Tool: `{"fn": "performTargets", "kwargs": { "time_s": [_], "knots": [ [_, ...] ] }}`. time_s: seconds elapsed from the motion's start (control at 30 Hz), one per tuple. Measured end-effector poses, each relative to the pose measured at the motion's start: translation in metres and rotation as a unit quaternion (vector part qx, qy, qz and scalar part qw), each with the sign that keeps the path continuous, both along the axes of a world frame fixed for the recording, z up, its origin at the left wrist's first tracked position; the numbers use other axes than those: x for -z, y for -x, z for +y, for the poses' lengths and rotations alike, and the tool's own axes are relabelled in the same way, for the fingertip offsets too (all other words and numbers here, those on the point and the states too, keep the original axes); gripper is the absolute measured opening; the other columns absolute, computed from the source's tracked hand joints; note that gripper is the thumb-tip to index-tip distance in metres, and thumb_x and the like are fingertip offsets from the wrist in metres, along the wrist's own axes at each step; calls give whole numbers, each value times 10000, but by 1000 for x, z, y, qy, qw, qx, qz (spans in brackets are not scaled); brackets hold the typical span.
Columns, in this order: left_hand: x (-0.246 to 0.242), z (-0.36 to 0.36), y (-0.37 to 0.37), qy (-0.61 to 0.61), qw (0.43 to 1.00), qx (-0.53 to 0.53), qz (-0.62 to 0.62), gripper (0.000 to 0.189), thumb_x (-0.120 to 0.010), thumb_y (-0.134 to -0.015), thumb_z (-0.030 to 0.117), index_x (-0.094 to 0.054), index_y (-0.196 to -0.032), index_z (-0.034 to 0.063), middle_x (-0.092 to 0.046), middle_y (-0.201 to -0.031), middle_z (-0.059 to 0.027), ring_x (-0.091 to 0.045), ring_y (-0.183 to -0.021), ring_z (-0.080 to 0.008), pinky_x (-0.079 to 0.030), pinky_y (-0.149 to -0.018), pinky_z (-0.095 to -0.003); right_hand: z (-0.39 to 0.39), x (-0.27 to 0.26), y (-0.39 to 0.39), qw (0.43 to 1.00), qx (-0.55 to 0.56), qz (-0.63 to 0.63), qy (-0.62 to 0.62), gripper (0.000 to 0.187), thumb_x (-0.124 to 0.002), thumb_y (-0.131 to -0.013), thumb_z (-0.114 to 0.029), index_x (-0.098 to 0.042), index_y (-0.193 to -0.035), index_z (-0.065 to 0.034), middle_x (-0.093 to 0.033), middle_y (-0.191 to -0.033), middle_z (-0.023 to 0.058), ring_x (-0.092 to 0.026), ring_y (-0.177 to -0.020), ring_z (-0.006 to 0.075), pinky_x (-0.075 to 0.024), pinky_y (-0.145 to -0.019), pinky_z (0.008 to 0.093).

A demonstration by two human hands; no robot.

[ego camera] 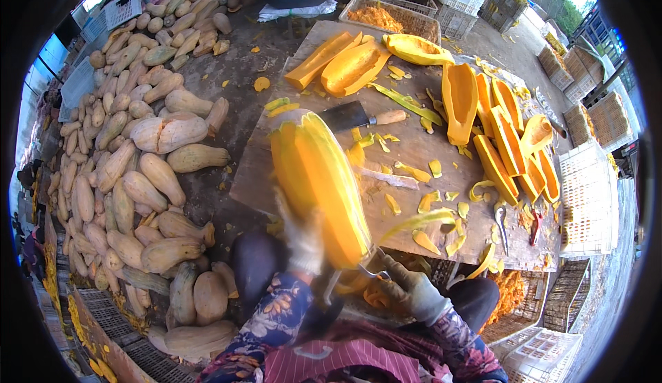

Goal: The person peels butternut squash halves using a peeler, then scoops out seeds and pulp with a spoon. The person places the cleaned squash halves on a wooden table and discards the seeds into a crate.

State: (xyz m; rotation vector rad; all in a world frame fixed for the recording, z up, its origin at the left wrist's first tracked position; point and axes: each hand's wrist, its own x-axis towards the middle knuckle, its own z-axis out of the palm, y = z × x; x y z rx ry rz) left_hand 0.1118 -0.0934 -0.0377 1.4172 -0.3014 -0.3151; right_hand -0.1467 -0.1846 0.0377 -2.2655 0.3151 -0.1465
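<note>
A large, mostly peeled pumpkin (318,191) stands tilted over the near left edge of a wooden board (264,176). My left hand (302,233), in a white glove and blurred, steadies it along its lower left side. My right hand (416,287), in a grey-white work glove, grips a peeler (375,272) whose metal head lies at the pumpkin's lower end. A long curl of peel (421,221) hangs just above this hand. Behind the pumpkin a cleaver (345,116) with a wooden handle lies on the board. Hollowed pumpkin halves (357,67) rest along the far side.
Whole pumpkins (150,191) are heaped on the floor at left. More halves (495,171), a metal tool (501,230) and a red-handled tool (536,228) lie at right. Crates (587,202) stand around; one far crate (434,26) holds orange pulp.
</note>
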Motion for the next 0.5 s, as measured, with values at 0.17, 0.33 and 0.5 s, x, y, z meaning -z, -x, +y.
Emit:
{"fn": "performTargets", "kwargs": {
  "time_s": [0.17, 0.33, 0.5],
  "knots": [
    [-1, -2, 0, -43, 998, 19, -29, 1055, -754, -942, 431, -93, -1680, 68, -208, -1691, -171, -294, -1510, -300, -299, -1233, -448, -49, -45, -91, 968, 170, 12, -185, 714, -632, -1044, -368, -347, -1616, -49, -710, -1214, 186, -711, -1007, 265, -566, -922, 384],
    [-10, -7, 4, -78, 995, 17, -64, 900, -694, -996, 362, -179, -1640, 2, -416, -1580, -295, -472, -1424, -394, -393, -1188, -434, -112, -66, -243, 995, 71, 43, 55, 628, -579, -1036, -436, -460, -1554, -102, -704, -1164, 306, -684, -1104, 448, -531, -960, 487],
    [-23, -17, 21, -110, 994, -12, -9, 852, -674, -1018, 394, -213, -1629, 19, -451, -1554, -299, -524, -1382, -406, -451, -1134, -448, -107, -51, -240, 993, 88, 67, 50, 585, -558, -1046, -389, -485, -1538, -80, -682, -1249, 302, -659, -1183, 443, -515, -1013, 453]
  ]
}}
